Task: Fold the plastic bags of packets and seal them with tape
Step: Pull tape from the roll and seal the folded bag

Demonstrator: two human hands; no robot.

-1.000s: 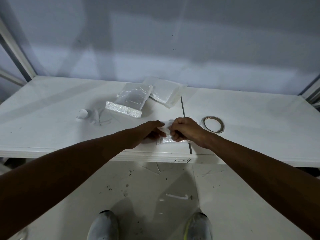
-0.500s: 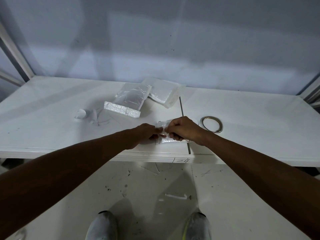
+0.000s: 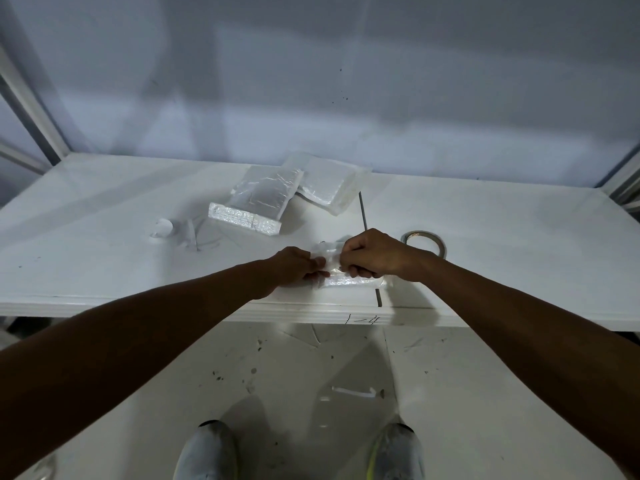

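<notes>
A clear plastic bag of packets (image 3: 349,280) lies near the front edge of the white table (image 3: 86,265). My left hand (image 3: 294,268) pinches the bag's loose plastic at its left end. My right hand (image 3: 375,252) grips the plastic on top of the bag, fingers curled. The two hands almost touch, and they hide most of the bag. A roll of tape (image 3: 424,242) lies flat on the table just right of my right hand.
Two more clear bags of packets (image 3: 258,199) (image 3: 327,183) lie overlapping at the back middle. A small white object (image 3: 162,228) and a thin white piece (image 3: 190,233) lie to the left. A dark seam (image 3: 363,213) runs front to back across the table. My shoes (image 3: 207,452) stand on the floor below.
Both hands stayed on the bag near the front edge; the loose plastic between them has been drawn up a little and the fingers have shifted on it.
</notes>
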